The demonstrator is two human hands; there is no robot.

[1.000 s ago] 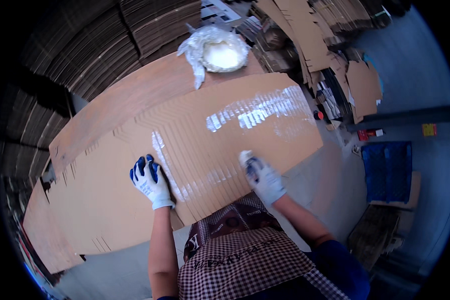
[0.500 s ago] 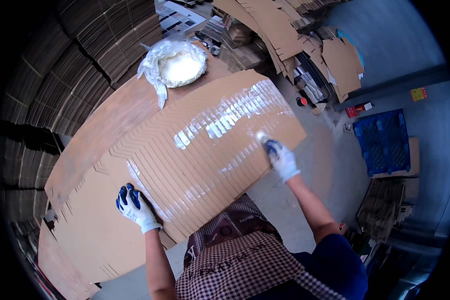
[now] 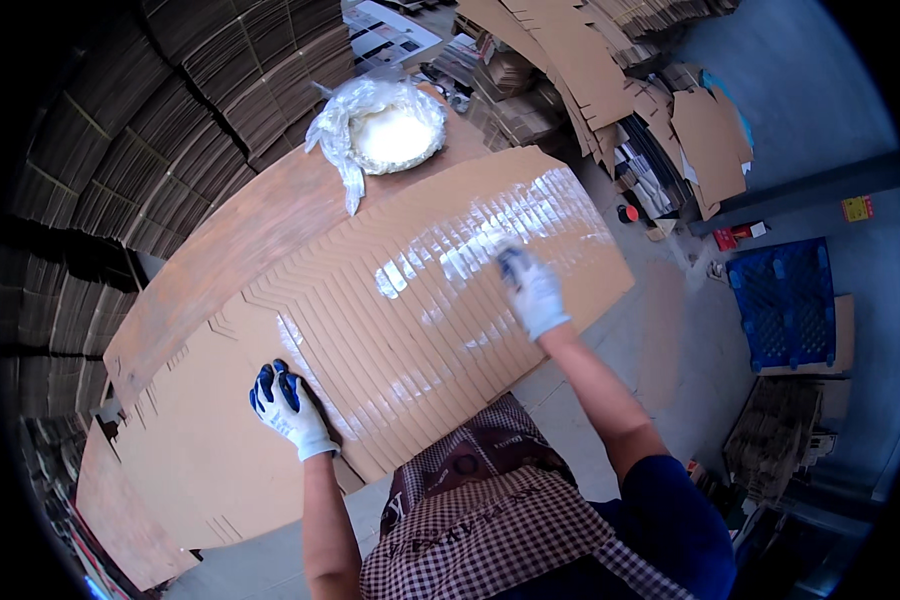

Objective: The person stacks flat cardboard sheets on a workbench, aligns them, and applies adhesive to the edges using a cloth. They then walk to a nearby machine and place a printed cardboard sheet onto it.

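A fanned stack of brown cardboard sheets lies on a long table, its stepped edges shining with a wet white coating. My right hand, in a white and blue glove, rests on that wet band with its fingers curled; what they hold is hidden. My left hand, gloved the same way, presses flat on the stack's near left end and holds nothing. A bowl of white paste, lined with clear plastic, stands at the table's far end.
Tall stacks of flat cardboard wall the left and far sides. More cardboard pieces pile up at the far right. A blue pallet lies on the grey floor to the right.
My right hand swept from the stack's near edge up onto the wet band. My left hand slid leftward along the near edge of the stack.
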